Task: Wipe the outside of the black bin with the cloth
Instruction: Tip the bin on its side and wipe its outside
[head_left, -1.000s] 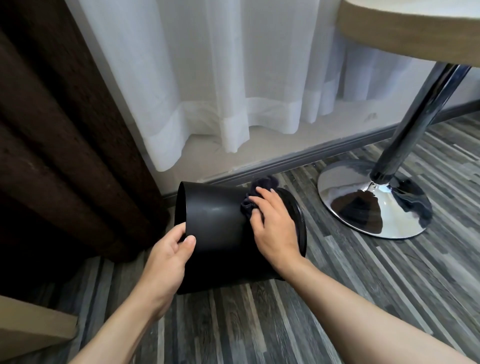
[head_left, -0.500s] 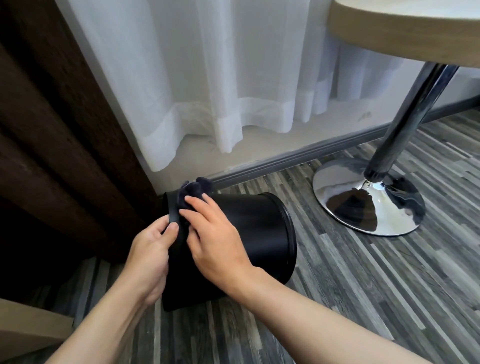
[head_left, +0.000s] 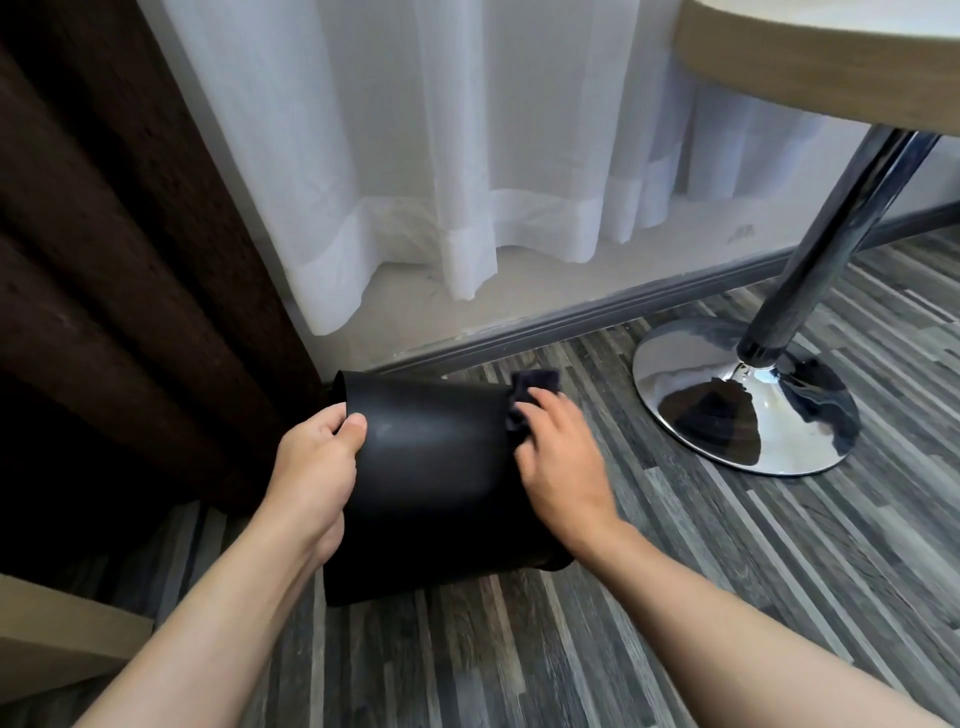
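The black bin (head_left: 431, 467) lies on its side on the striped grey floor, with one end towards the brown curtain. My left hand (head_left: 317, 467) grips the bin's left rim, thumb on the outer wall. My right hand (head_left: 563, 457) presses a dark cloth (head_left: 535, 387) against the bin's right end. Most of the cloth is hidden under my fingers; a bunched corner sticks out above them.
A chrome table base (head_left: 748, 400) and its slanted pole (head_left: 831, 218) stand to the right, under a round tabletop (head_left: 810, 57). A white sheer curtain (head_left: 441, 156) hangs behind the bin, a heavy brown curtain (head_left: 104, 234) at the left. A wooden furniture edge (head_left: 52, 629) shows bottom left.
My right hand has swept the cloth from the bin's left rim across its wall to the right end. My left hand keeps hold of the left rim.
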